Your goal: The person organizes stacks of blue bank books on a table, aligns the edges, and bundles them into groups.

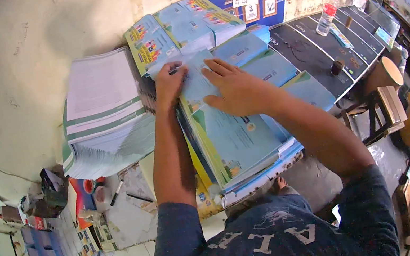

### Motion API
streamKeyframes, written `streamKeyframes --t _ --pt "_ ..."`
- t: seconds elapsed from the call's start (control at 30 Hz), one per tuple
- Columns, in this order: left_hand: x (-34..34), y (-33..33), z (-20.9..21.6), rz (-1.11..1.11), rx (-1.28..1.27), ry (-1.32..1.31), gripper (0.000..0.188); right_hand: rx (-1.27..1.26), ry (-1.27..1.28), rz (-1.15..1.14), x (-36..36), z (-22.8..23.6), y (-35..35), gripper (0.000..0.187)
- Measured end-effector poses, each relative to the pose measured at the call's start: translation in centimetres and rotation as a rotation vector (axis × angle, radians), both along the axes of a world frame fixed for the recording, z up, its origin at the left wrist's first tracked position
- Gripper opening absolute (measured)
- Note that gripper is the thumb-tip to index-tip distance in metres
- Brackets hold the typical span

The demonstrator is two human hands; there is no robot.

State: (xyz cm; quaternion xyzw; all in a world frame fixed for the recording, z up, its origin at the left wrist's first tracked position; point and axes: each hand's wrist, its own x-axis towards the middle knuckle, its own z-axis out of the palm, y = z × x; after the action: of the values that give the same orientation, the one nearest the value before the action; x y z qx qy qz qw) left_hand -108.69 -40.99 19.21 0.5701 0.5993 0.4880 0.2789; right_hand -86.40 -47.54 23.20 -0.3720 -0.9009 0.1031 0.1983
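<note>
We are touching one light-blue printed cover sheet (pixel 196 82) atop the near cover stack (pixel 240 144), its far edge facing the wall (pixel 91 17); our hands are hiding its long axis. Our left hand (pixel 171 84) is curling at its left edge, and we cannot tell whether it is pinching; our right hand (pixel 238 88) is lying spread across it. Two pens (pixel 117 193) are lying at left, and one white-and-green page stack (pixel 99 88) is leaving little room there
</note>
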Motion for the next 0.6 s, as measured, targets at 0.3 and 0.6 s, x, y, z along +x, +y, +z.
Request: streamKeyframes --t 0.3,0.6 --pt "-0.7 0.2 -2.1 0.145 0.243 0.171 0.042 -0.06 -0.062 -0.05 -1.1 -2.8 0.4 0.078" --pt "2.6 -4.5 -0.5 -0.019 0.112 -0.604 0.072 -0.884 0.728 -0.07 -1.2 0.0 4.8 0.088"
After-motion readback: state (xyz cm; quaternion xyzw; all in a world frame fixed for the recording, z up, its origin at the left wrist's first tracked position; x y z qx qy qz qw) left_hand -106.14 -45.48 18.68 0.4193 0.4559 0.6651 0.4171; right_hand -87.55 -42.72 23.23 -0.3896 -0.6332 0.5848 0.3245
